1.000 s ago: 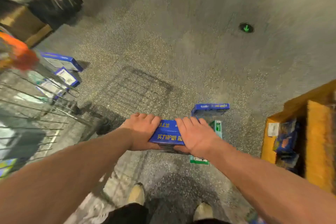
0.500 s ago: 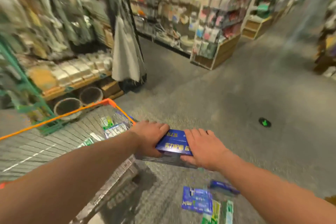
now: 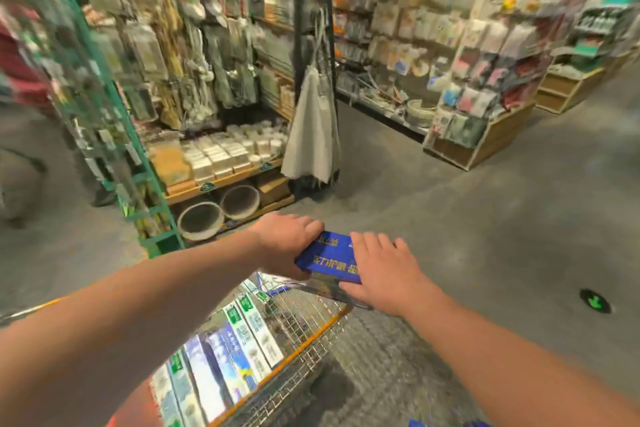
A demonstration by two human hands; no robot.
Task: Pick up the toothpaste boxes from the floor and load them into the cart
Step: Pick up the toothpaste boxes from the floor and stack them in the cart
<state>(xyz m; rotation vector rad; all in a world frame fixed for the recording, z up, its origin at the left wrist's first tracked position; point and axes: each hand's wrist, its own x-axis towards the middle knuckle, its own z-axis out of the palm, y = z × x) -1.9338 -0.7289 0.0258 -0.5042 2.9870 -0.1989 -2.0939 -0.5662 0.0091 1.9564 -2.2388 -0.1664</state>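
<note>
Two hands, the left hand (image 3: 290,248) and the right hand (image 3: 382,272), clasp one blue toothpaste box (image 3: 333,257) by its ends, above the far corner of the cart (image 3: 313,334). Roughly six boxes (image 3: 242,340) lie side by side inside, too blurred to count exactly.

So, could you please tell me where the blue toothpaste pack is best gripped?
At its two ends, from left and right: the blue toothpaste pack is wide and flat, held over the cart by the left hand and right hand.
</note>
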